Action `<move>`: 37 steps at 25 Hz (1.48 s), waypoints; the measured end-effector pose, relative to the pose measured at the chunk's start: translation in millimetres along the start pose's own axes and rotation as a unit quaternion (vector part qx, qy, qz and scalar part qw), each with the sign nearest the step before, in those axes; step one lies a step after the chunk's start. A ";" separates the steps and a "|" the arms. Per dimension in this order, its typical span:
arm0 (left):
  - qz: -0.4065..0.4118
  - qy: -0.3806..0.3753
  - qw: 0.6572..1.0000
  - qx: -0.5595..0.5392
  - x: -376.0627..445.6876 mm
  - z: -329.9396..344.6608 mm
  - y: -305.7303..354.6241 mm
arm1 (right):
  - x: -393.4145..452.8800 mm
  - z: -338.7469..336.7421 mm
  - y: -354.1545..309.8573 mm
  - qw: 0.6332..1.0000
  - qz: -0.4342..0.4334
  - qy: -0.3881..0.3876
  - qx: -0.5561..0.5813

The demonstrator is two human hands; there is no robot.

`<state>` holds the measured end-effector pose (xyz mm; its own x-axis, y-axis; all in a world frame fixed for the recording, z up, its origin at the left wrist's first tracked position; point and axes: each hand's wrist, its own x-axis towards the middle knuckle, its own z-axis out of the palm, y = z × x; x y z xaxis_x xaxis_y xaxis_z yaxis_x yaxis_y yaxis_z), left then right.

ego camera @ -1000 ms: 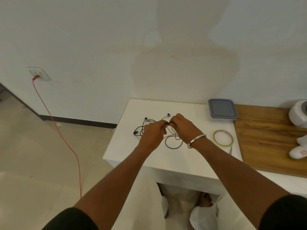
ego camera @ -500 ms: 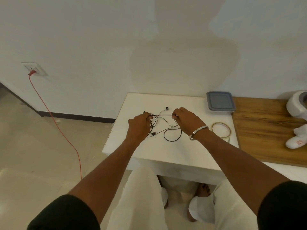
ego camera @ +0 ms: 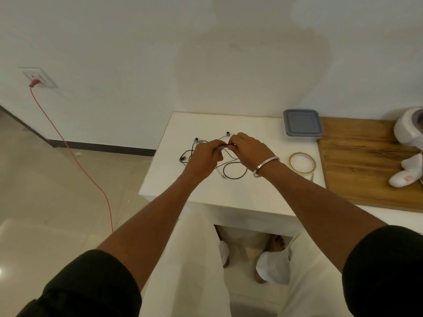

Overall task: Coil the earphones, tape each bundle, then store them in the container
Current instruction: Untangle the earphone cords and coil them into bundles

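The black earphones lie in loose, uncoiled loops on the white table, with part of the cable raised between the two hands. One earbud sits near the far edge of the tangle, another at its left side; the plug end lies on the near side. The left hand has its fingers curled round the cable. The right hand pinches the same cable, fingertips meeting those of the left hand. The two hands are close together, just above the table surface. Exactly how many strands each hand holds cannot be resolved. A metal bangle encircles the right wrist.

A roll of clear tape lies flat to the right of the earphones, well apart from them. The container, with a grey lid fitted, stands at the far right corner of the table, beside a wooden surface. White devices rest on that surface. On the left, a red cord runs from a wall socket to the floor.
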<state>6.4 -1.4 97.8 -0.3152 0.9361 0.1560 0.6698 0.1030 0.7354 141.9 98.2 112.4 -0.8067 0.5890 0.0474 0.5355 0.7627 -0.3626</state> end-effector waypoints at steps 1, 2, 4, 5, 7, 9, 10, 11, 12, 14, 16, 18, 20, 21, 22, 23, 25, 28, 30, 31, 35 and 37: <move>-0.001 0.009 1.000 0.001 -1.1 -4.0 -2.9 | -1.1 -0.4 2.6 1.000 0.005 -0.004 -0.009; -0.007 0.020 1.000 0.002 -2.2 -7.4 -8.1 | -2.0 -0.6 5.2 1.000 0.009 -0.007 -0.019; -0.034 0.038 0.999 0.004 -4.0 -14.0 -19.6 | -2.7 -1.0 10.6 0.999 0.017 -0.012 -0.030; -0.052 0.047 0.998 0.002 -5.2 -17.1 -24.6 | -2.8 -1.0 13.2 0.999 0.020 -0.015 -0.030; -0.083 0.069 0.994 -0.007 -7.1 -22.8 -32.7 | -2.8 -2.2 18.0 0.999 0.025 -0.017 -0.031; -0.099 0.078 0.992 -0.001 -9.7 -28.2 -37.2 | -2.6 -3.7 22.0 0.999 0.027 -0.015 -0.035; -0.099 0.078 0.992 0.013 -10.9 -29.2 -38.4 | -2.7 -4.3 22.7 0.999 0.026 -0.014 -0.034; -0.094 0.078 0.992 0.030 -12.0 -29.5 -38.5 | -2.8 -4.9 22.8 0.999 0.022 -0.013 -0.032; -0.090 0.080 0.992 0.042 -13.1 -28.9 -39.7 | -2.9 -5.3 22.5 0.999 0.019 -0.012 -0.031; -0.094 0.088 0.990 0.058 -16.1 -26.8 -44.6 | -2.6 -6.9 23.3 0.999 0.013 -0.009 -0.040; -0.109 0.097 0.987 0.064 -21.1 -28.0 -52.5 | -3.3 -9.8 27.8 0.998 0.019 -0.003 -0.053; -0.115 0.093 0.985 0.084 -26.2 -30.4 -62.8 | -4.5 -12.9 34.0 0.998 0.029 0.010 -0.051; -0.127 0.065 0.984 0.109 -29.3 -28.3 -66.5 | -4.6 -13.9 35.1 0.999 0.022 0.018 -0.038; -0.144 0.048 0.982 0.115 -29.2 -25.7 -65.7 | -3.9 -13.7 33.1 0.999 0.014 0.023 -0.026; -0.162 0.031 0.980 0.114 -28.4 -22.4 -66.1 | -2.8 -13.1 30.1 0.999 0.005 0.029 -0.012; -0.182 0.015 0.977 0.108 -28.3 -18.9 -67.0 | -1.8 -12.4 26.7 0.999 -0.005 0.036 0.001; -0.212 -0.020 0.972 0.102 -29.9 -14.5 -68.0 | -0.7 -11.7 20.8 0.999 -0.021 0.036 0.012; -0.222 -0.075 0.965 0.114 -31.0 -13.2 -64.4 | -1.2 -11.5 15.0 0.999 -0.034 0.018 0.000; -0.172 -0.094 0.972 0.126 -28.1 -14.4 -53.8 | -0.6 -10.8 11.9 0.999 -0.040 0.015 -0.001; -0.144 -0.096 0.979 0.106 -24.5 -14.8 -44.6 | 0.3 -10.2 10.1 0.999 -0.042 0.014 0.001; -0.049 -0.069 0.996 -0.037 -3.9 -11.4 1.2 | 5.5 -6.9 3.3 0.999 -0.051 0.013 0.007; -0.038 -0.058 0.997 -0.047 7.1 -11.5 15.9 | 9.1 -9.5 3.0 0.998 -0.042 0.027 0.028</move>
<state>7.1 3.1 118.3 -0.2795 0.9598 0.0253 0.5799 0.1477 0.8011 138.5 108.3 120.6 -0.8325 0.5388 0.1291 0.4513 0.7946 -0.4062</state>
